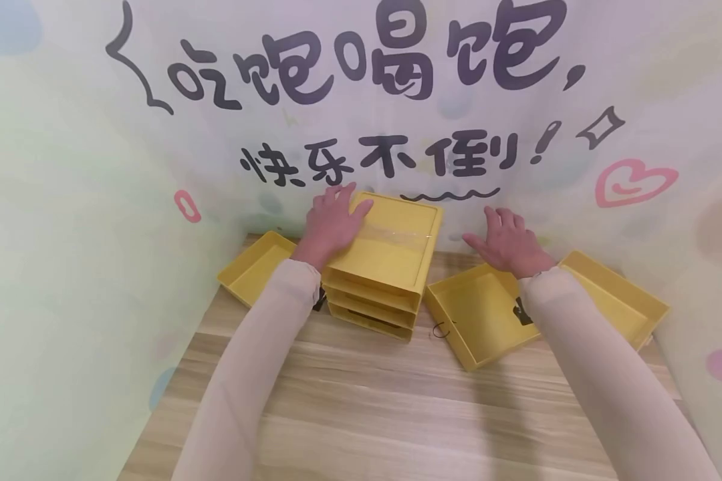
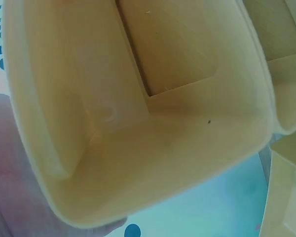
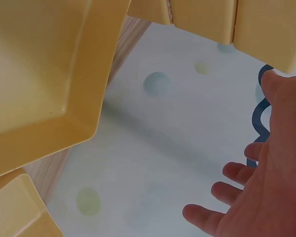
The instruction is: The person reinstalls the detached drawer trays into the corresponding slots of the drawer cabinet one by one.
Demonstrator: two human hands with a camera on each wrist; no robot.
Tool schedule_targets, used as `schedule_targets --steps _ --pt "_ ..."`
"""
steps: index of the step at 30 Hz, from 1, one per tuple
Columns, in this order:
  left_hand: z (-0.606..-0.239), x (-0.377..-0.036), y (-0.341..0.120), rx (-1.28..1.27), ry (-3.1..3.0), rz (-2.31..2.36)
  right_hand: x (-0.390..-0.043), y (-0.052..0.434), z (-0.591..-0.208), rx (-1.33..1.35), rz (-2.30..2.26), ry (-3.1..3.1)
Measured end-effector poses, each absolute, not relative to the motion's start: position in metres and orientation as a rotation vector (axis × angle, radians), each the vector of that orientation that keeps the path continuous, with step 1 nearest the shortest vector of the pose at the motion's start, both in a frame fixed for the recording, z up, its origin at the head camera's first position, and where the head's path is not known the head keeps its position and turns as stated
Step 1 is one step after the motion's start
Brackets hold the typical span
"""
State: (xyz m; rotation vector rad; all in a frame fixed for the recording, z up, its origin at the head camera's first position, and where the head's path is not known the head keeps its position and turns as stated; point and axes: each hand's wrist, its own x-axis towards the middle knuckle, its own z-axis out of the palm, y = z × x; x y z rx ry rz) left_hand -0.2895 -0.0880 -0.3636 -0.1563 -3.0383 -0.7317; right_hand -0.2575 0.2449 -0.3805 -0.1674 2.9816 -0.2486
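The left hand [image 1: 332, 222] rests flat, fingers straight, on the stacked yellow trays [image 1: 391, 267], while the right hand [image 1: 505, 242] hovers open just right of them above the desk [image 1: 367, 394].

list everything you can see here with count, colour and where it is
drawer unit: one, yellow, at the back middle of the table against the wall, shelves showing at its front
loose trays: three, yellow; one left of the unit, one right of it, one at the far right
table: one, light wood grain
wall backdrop: one, pale pastel with dark lettering and a pink heart
sleeves: two, light pink, on both arms
left hand: one, lying flat on the unit's top
right hand: one, fingers spread, right of the unit, holding nothing
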Motion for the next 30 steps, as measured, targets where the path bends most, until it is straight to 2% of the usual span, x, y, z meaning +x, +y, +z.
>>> schedule_targets --steps 14,20,30 --pt "-0.356 -0.275 -0.113 -0.073 -2.881 -0.856 -0.257 0.247 -0.389 -0.277 -0.402 2.997" --pt "-0.363 -0.264 -0.125 -0.110 -2.833 -0.877 -0.257 0.249 -0.393 -0.321 -0.475 3.012" --pt "-0.381 -0.240 -0.137 0.010 -2.702 -0.994 -0.260 0.246 -0.401 -0.397 -0.555 3.044"
